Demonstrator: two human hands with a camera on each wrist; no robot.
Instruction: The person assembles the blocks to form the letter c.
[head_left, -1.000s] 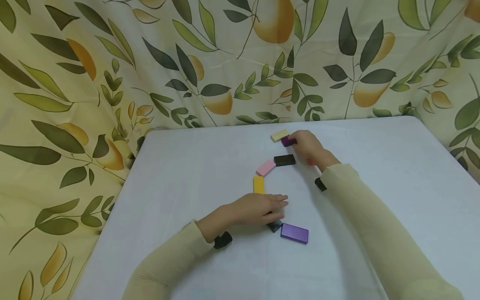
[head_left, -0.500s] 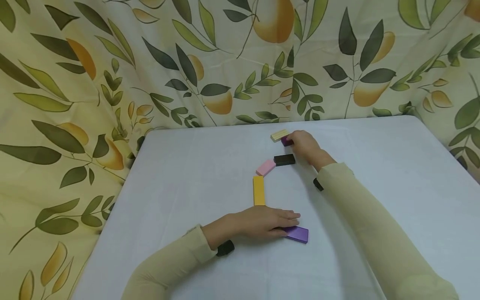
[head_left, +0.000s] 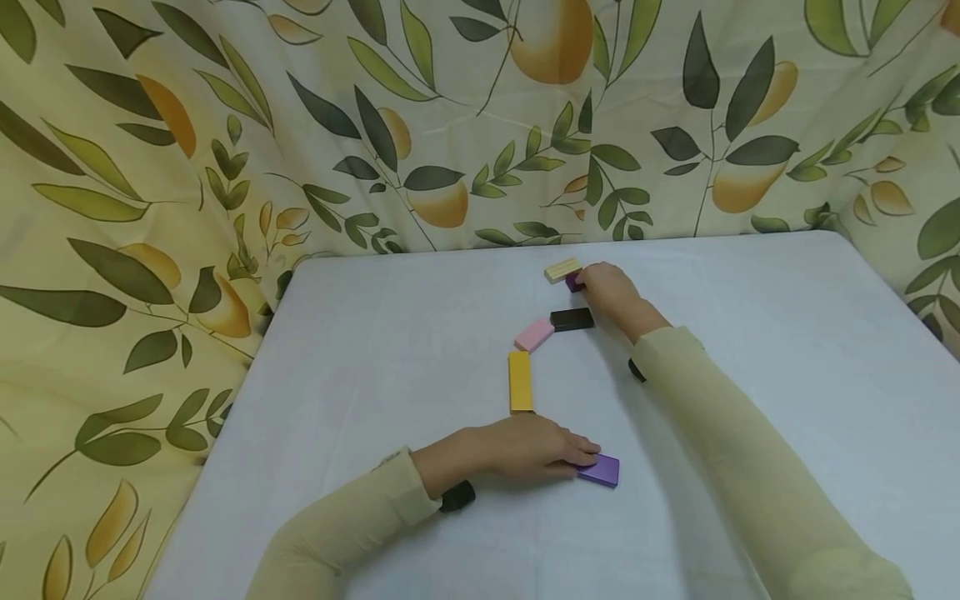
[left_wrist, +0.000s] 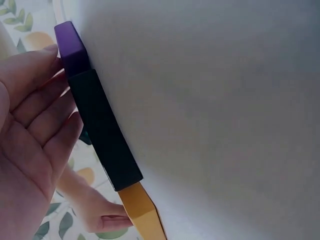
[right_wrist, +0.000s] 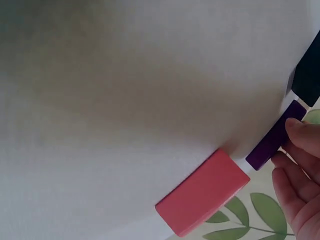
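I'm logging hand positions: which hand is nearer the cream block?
The right hand: just beside the cream block, holding the dark purple block. The left hand is well away, by the brighter purple block.

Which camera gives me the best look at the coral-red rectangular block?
The right wrist view: there the coral-red rectangular block lies wholly in frame, with nothing covering its broad top face. The head view doesn't show it; the right hand or wrist probably hides it. The left wrist view doesn't show it either.
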